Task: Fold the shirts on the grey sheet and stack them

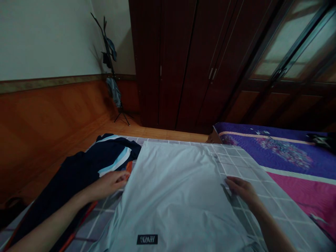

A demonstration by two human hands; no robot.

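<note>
Lying smooth and flat on a grey checked bedsheet (273,196), the white cotton shirt (170,196) forms a broad, near-rectangular panel, with a small black label (147,239) close to its near edge. Far left of the shirt and behind it, a slim black coat stand (110,59) carries hanging cloth on its thin arms. Nearer, just left of the shirt, a navy garment (78,178) with pale blue and white stripes lies in soft rumples, and a strip of orange trim (128,168) shows beside the shirt's left edge. The left hand (107,185) rests over that navy cloth at the shirt's left edge, its grip apart, fingers loose and clamped on nothing. Behind the shirt stands a dark wooden wardrobe (178,63) with slim metal handles. The right hand (243,189) lies at the shirt's right edge, though whether its grip pinches the cloth cannot be told. Further right, a band of checked sheet separates the shirt from a wavy-stitched purple and pink quilt (278,150).
</note>
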